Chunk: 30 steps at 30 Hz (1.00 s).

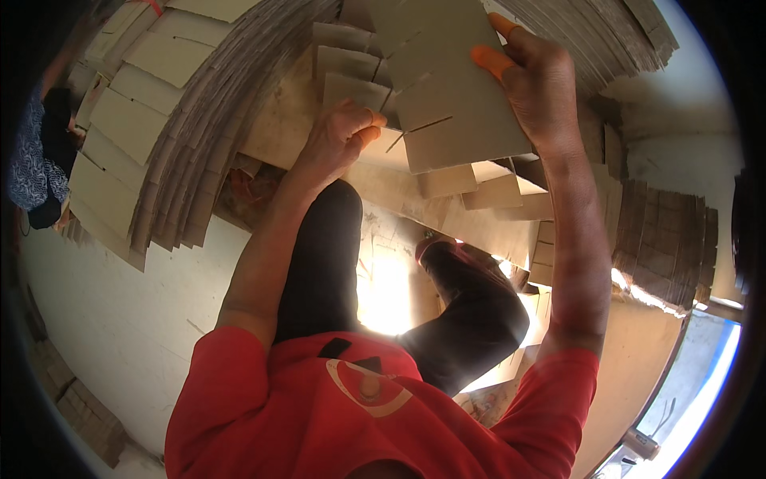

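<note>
My right hand (538,84), with orange covers on its fingertips, grips a grey-brown cardboard sheet (459,96) by its right edge. Slits are cut into this sheet, and it lies tilted over a partly hidden grid of cardboard dividers (351,90). Beside the sheet's left edge is my left hand (343,132), also with orange finger covers. Its thumb and finger are pinched together at the edge of a slotted cardboard strip (388,142) in the grid. More divider ends (495,191) stick out below the sheet.
Tall stacks of slotted cardboard rise at the left (171,128), with another stack (658,239) at the right and more sheets (590,36) at the far right. A wooden board (487,227) lies under the grid. At the left edge, another person's patterned sleeve (36,156) shows.
</note>
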Available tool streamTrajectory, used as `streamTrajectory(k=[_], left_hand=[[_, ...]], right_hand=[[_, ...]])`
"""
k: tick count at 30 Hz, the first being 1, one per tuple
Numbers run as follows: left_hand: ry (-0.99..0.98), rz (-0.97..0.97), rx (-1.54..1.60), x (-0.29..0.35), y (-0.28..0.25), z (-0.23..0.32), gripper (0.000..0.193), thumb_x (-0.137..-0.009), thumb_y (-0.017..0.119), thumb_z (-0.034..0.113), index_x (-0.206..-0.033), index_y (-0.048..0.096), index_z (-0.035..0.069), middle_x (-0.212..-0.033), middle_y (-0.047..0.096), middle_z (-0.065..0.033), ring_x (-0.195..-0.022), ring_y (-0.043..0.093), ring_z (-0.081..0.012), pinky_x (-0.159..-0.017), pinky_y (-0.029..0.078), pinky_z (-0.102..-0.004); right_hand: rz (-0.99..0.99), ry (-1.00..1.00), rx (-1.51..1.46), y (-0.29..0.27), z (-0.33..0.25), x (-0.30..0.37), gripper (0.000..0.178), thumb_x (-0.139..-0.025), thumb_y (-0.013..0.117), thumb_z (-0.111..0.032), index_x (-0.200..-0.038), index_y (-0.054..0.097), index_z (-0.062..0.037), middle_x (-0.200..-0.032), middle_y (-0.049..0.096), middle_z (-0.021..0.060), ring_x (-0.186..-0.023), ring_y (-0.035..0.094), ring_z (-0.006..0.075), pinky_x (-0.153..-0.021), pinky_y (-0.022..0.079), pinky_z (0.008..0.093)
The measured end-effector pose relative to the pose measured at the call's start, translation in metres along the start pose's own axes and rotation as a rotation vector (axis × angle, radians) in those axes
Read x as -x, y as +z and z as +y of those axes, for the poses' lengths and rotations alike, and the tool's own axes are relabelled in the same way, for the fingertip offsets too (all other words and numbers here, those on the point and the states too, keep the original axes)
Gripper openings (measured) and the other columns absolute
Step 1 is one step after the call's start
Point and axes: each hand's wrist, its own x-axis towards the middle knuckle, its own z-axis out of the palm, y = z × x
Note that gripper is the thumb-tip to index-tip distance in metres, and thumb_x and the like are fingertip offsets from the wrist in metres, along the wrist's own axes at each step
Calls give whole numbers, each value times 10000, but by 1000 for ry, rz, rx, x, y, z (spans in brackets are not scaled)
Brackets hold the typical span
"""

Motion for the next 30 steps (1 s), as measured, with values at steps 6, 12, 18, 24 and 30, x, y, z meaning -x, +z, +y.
streamTrajectory(k=[6, 12, 18, 24, 30], left_hand=[[-8, 52, 100, 1, 6, -2, 91, -730, 631, -33, -821, 635, -29, -732, 639, -127, -706, 551, -258, -662, 458, -347], [-29, 16, 83, -1, 3, -3, 92, -725, 642, -33, -817, 638, -25, -746, 642, -130, -697, 556, -261, -646, 462, -345], [-28, 50, 80, -1, 3, -10, 117, -717, 650, -28, -833, 648, -14, -756, 638, -120, -703, 556, -250, -632, 457, -348], [-60, 22, 136, -1, 4, -7, 131, -720, 639, -33, -848, 654, -11, -760, 635, -112, -734, 548, -245, -632, 452, -347], [-16, 13, 110, -4, 5, -14, 133, -731, 635, -38, -861, 648, -17, -791, 643, -108, -760, 554, -231, -655, 457, -324]], right_hand=[[-45, 22, -18, 4, 9, -1, 416, -820, 644, -25, -1220, 547, 32, -720, 634, 13, -635, 518, 23, -568, 448, 186], [78, 42, -163, 17, 18, 0, 143, -802, 634, -27, -904, 594, 63, -556, 456, 84, -538, 369, 107, -520, 405, 273], [11, 60, 61, 5, 0, -2, 401, -803, 644, -29, -1191, 567, 34, -650, 580, -25, -584, 455, 13, -541, 421, 198], [-13, 37, -27, 27, 25, 2, 188, -805, 632, -19, -974, 611, 60, -609, 487, -18, -567, 381, 40, -523, 405, 230], [-120, -103, 4, 59, 25, -2, 199, -832, 598, -26, -725, 444, 41, -574, 455, 87, -523, 346, 154, -502, 375, 317]])
